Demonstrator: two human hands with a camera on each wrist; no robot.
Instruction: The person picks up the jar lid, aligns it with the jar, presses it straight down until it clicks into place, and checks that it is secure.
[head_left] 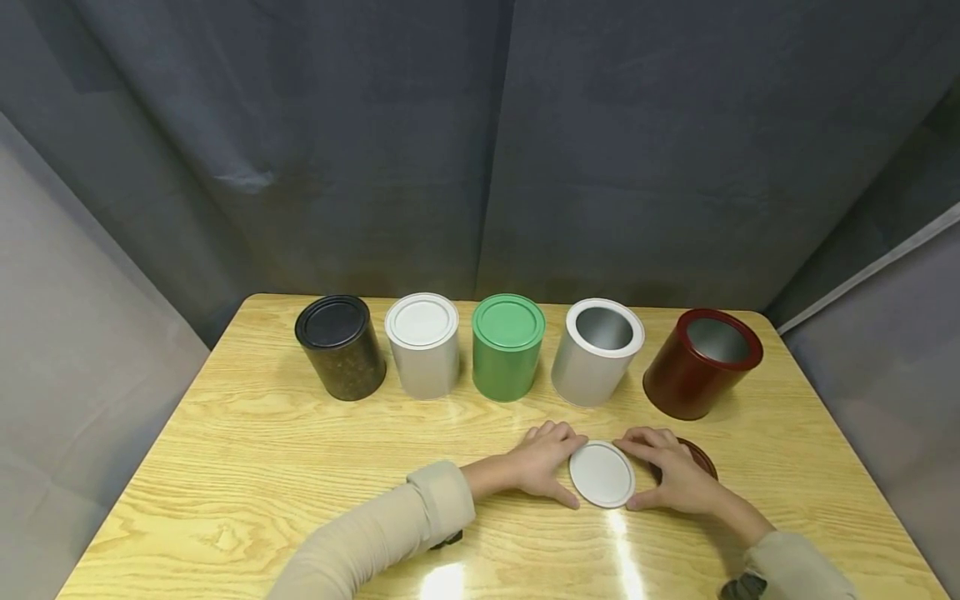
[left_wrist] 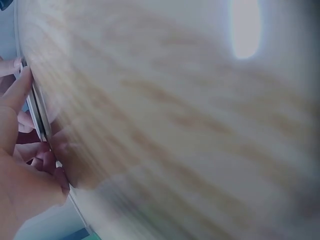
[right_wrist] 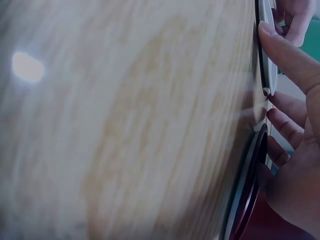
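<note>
Cans, five: black can (head_left: 351,358), lidded white can (head_left: 426,362), green can (head_left: 507,365) — all closed; open white can (head_left: 587,373), dark red can (head_left: 678,383). Loose lids, two: white lid (head_left: 602,475), dark red lid (head_left: 702,458), partly hidden by right hand (head_left: 669,473). Left hand (head_left: 545,463) and right hand grip the white lid's rim — opposite sides, before the open white can, on wooden table (head_left: 225,492). White lid: round, narrow-rimmed, plain.

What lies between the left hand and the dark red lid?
From the left hand, first the white lid, then the right hand, which partly covers the dark red lid; the head view shows this.
</note>
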